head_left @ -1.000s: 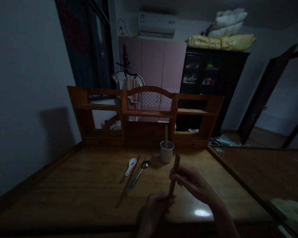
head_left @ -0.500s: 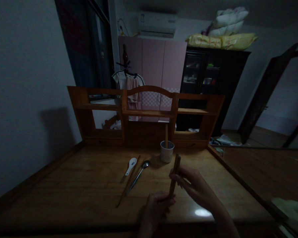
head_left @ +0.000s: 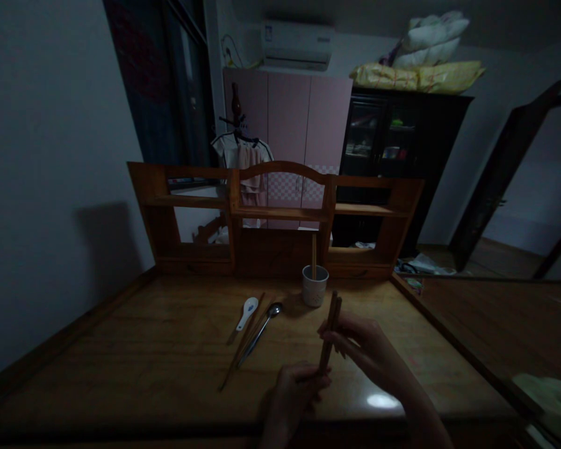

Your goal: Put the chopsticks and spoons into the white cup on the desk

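Brown wooden chopsticks (head_left: 326,357), two straight, slender rods side by side, stand tilted over the near part of the counter (head_left: 177,368), a smooth, glossy sheet of honey-coloured grained wood. Both hands are closed on them: the left hand (head_left: 299,390) wraps the lower ends, while the right hand (head_left: 362,342) pinches them higher up, leaving their blunt tips bare. Toward 12 o'clock from the hands stands a pale, round, slightly tapering cup (head_left: 314,293) with a small pattern low on its wall, its material unclear; slim tan sticks (head_left: 313,252) rise from it. Toward 10 o'clock lies a glossy white spoon (head_left: 247,313) with a blue mark in its oval bowl. Toward 9 o'clock, a shiny metal ladle (head_left: 260,331) with a rounded bowl lies slantwise beside a thin brown wooden stick (head_left: 237,353).
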Demonstrator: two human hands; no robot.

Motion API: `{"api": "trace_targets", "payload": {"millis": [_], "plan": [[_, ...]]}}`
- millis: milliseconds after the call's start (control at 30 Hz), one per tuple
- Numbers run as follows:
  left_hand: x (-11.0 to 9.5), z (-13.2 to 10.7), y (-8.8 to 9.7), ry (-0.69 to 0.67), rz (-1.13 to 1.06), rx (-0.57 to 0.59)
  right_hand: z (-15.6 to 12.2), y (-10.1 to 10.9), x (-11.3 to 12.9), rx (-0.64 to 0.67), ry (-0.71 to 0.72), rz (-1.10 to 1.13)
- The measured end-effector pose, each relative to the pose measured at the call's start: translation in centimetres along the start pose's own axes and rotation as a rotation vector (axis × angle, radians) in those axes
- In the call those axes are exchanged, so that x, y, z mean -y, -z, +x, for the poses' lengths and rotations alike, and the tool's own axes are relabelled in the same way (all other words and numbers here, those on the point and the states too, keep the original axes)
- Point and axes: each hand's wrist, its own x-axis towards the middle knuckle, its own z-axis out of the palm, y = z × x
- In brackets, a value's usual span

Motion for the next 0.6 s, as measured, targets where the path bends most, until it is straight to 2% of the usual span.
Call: {"api": "trace_targets", "payload": {"millis": [100, 400, 600], "plan": [[0.2, 0.1, 0.1, -0.039, -0.030, 0.007, -0.1, 0.0, -0.3, 0.000, -0.021, 0.025], [1.4, 0.6, 0.2, -0.040, -0.076, 0.030, -0.1, 0.0, -0.4, 0.002, -0.021, 0.066], [0.7, 0.3, -0.1, -0.071, -0.045, -0.009, -0.1, 0.0, -0.2, -0.006, -0.007, 0.033]]}}
